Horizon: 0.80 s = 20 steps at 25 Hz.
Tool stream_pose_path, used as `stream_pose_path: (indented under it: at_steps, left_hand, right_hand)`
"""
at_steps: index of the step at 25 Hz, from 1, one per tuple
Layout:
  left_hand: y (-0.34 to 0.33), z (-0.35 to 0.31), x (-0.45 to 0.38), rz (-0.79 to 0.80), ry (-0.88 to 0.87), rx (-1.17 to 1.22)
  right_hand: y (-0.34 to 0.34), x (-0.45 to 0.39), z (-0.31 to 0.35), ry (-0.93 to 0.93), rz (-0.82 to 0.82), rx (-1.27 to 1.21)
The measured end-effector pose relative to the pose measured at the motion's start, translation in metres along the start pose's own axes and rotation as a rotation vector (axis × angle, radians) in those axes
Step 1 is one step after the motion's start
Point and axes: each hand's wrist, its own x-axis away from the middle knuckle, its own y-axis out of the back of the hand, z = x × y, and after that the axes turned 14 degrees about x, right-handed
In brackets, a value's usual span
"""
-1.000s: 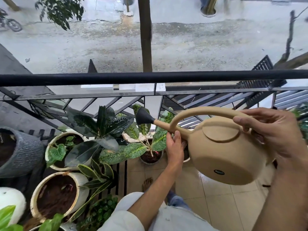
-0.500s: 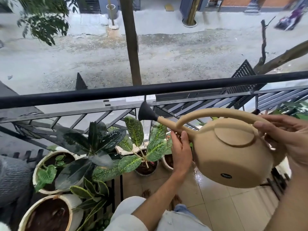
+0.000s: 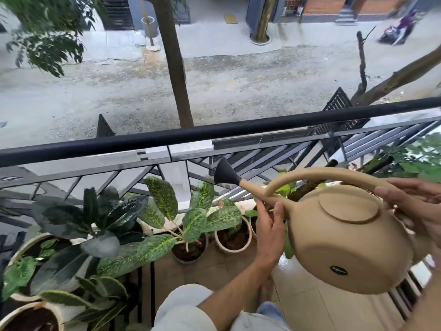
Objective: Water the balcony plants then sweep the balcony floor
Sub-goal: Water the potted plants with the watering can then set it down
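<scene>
Fingers (image 3: 278,211) apparently under can spout (image 3: 256,191).

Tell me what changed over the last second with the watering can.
The watering can swung right, away from the spotted-leaf plant, its rose tipping up. Same holds: right hand gripping the handle, left hand supporting the spout.
</scene>
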Motion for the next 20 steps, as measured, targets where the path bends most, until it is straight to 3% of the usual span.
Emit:
stream_pose_path:
  at_steps: [1,3,5,6,9,12,20]
  left_hand:
    - [-0.007,0.004,-0.001,-0.002,0.04,0.018]
    - [-0.04,0.014,0.0,-0.043,0.025,0.008]
    - [-0.074,0.023,0.001,-0.097,0.055,0.043]
    - [-0.089,0.033,-0.001,-0.133,0.052,0.063]
    - [-0.123,0.061,-0.012,-0.218,0.062,0.129]
    - [-0.15,0.076,-0.022,-0.292,0.11,0.209]
    - [-0.16,0.087,-0.039,-0.391,0.112,0.311]
  right_hand:
    - [0.024,-0.038,0.036,-0.021,0.109,0.065]
    - [0.044,-0.057,0.02,-0.038,0.135,0.241]
    - [0.067,-0.077,0.021,-0.031,0.015,0.222]
    - [0.08,-0.079,0.015,0.001,0.081,0.215]
    - [0.103,-0.108,0.009,0.031,0.054,0.257]
    - [0.122,-0.128,0.0,0.057,0.134,0.273]
    - [0.126,-0.16,-0.026,0.134,0.201,0.236]
